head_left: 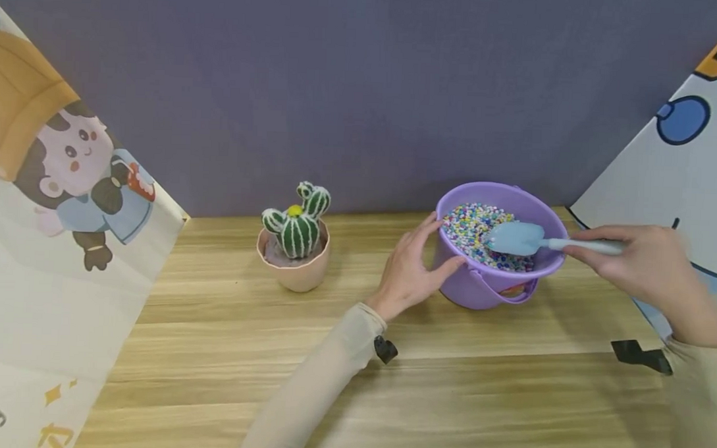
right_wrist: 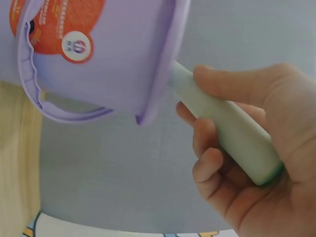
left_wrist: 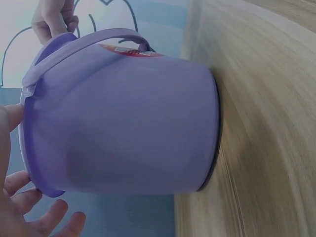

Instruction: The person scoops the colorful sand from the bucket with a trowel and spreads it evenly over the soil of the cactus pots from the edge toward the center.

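Note:
In the head view a purple bucket (head_left: 469, 294) stands upright, holding many small multicoloured beads (head_left: 471, 228). My left hand (head_left: 407, 272) touches its left rim with spread fingertips and thumb. Close up in the left wrist view, the fingers (left_wrist: 27, 200) and thumb rest at the edge of the bucket (left_wrist: 123, 123). My right hand (head_left: 647, 264) grips the pale handle of a light blue toy shovel (head_left: 515, 237), whose blade lies over the beads inside the bucket. The right wrist view shows thumb and fingers wrapped around the handle (right_wrist: 227, 123); the bucket wall hides the blade there.
A potted toy cactus (head_left: 299, 238) in a pink pot (head_left: 300, 278) stands left of the bucket on the wooden table (head_left: 212, 351). Behind is a grey-blue panel (head_left: 351, 105). Printed cartoon panels border the left (head_left: 96, 254) and right sides. The bucket's handle (head_left: 513, 296) hangs down in front.

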`<state>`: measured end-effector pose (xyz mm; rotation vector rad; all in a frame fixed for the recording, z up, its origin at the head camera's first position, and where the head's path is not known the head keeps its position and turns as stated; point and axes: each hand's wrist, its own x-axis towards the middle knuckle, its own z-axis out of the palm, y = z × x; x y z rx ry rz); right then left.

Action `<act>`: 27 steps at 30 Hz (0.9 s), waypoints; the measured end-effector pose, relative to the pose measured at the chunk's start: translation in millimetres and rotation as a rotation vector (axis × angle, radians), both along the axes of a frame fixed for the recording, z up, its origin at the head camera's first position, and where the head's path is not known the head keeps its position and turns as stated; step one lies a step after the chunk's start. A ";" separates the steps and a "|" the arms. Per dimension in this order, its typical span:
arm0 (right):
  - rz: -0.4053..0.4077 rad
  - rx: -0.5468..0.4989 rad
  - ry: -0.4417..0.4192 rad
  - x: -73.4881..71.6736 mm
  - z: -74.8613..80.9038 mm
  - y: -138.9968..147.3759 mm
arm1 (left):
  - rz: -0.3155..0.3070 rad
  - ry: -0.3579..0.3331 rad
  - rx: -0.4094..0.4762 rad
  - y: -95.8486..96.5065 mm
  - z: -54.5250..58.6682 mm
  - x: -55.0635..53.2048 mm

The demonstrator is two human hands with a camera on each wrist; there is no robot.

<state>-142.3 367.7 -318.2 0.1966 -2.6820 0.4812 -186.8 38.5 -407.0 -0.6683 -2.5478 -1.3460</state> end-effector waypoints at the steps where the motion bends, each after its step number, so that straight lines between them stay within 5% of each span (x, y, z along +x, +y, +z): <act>1: -0.001 -0.005 -0.032 -2.0 -1.4 -2.1 | -0.002 0.000 -0.003 0.0 0.0 0.2; 6: 0.023 -0.046 -0.138 -12.2 -9.5 -19.3 | 0.000 0.003 -0.004 0.3 0.2 2.0; 14: 0.019 -0.094 -0.134 -19.3 -11.2 -42.7 | 0.001 0.012 0.004 0.3 0.0 2.7; 21: -0.029 0.015 -0.253 -22.4 -1.2 -50.4 | 0.000 0.020 0.020 0.7 -1.4 1.3; 27: -0.018 0.022 -0.236 -23.1 -1.8 -47.1 | -0.007 0.016 0.018 1.8 -4.0 1.1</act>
